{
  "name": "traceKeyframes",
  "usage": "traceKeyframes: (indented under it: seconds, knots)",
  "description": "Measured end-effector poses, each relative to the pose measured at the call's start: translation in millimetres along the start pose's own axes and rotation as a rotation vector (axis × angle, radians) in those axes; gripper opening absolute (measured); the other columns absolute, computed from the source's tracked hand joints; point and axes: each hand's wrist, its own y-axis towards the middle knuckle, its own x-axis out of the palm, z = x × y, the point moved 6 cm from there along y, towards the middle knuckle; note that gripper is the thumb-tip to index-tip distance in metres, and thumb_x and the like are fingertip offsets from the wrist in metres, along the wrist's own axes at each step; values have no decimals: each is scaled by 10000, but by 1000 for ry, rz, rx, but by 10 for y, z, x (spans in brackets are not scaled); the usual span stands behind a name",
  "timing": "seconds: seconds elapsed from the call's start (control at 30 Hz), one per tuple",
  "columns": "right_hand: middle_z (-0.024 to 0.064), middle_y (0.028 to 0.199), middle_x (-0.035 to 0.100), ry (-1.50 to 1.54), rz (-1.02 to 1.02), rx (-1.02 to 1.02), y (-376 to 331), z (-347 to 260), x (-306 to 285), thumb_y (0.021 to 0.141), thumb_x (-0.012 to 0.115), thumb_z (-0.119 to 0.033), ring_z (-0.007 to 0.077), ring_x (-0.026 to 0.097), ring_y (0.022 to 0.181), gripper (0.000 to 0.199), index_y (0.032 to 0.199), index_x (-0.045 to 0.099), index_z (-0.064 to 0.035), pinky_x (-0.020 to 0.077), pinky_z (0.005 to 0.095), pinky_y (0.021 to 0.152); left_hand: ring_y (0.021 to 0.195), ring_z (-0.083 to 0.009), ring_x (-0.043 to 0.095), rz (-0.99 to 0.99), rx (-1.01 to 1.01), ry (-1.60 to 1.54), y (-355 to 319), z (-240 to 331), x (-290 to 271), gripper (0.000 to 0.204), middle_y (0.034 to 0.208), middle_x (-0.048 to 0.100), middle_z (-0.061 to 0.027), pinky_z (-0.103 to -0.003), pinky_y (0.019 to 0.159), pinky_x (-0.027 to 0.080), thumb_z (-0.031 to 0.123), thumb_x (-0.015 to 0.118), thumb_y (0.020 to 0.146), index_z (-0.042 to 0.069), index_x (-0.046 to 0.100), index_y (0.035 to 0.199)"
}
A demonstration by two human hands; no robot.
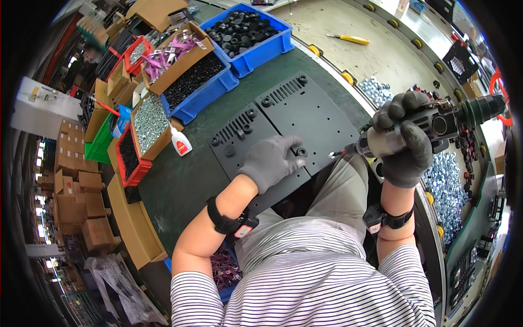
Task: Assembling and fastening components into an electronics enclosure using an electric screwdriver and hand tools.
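Your striped shirt (305, 283) sits right under the lens; up from it, your grey-gloved left hand (272, 161) presses flat, fingers spread, on the dark perforated metal panel (310, 111), while your dark-gloved right hand (403, 144) wraps the grey-and-black power screwdriver (436, 128). Keep the bit square to the small black foot (300, 152) by your fingertips. The panel's near edge overhangs the green bench (174, 185); there's more room left than right.

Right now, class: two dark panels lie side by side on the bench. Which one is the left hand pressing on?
The nearer panel, toward the person. The left hand rests on its lower right corner; the farther panel lies untouched beside it.
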Motion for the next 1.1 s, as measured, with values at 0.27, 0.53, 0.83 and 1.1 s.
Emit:
traceKeyframes:
  seconds: [0.27, 0.53, 0.83, 1.1]
  knots:
    - [138, 970, 612, -253, 57, -55, 209, -168, -332, 771, 633, -40, 220, 617, 817, 413, 1177, 573, 12, 540, 364, 737, 955, -270, 687, -87, 54, -179, 407, 424, 183, 332, 1067, 713, -134, -346, 852, 523, 252, 716, 848, 107, 706, 1146]
    - [114, 943, 638, -335, -36, -26, 379, 8, -293, 775, 660, -5, 210, 647, 829, 400, 1164, 572, 10, 549, 343, 757, 984, -326, 663, -94, 109, -164, 795, 743, 418, 330, 1073, 696, -150, -393, 871, 513, 291, 680, 861, 127, 700, 1147]
    - [114, 874, 628, -548, -113, 193, 469, 324, -288, 744, 681, -61, 207, 634, 768, 414, 1138, 567, -8, 534, 338, 684, 990, -334, 643, -62, 95, -97, 792, 729, 455, 306, 1036, 688, -143, -413, 870, 499, 349, 646, 881, 154, 708, 1109]
    - [66, 906, 631, -475, -123, 187, 474, 403, -322, 765, 694, 24, 128, 628, 745, 341, 1091, 598, 0, 521, 261, 648, 901, -230, 663, -151, 56, -426, 896, 573, 405, 331, 965, 689, -116, -365, 823, 519, 264, 634, 906, 102, 648, 1195]
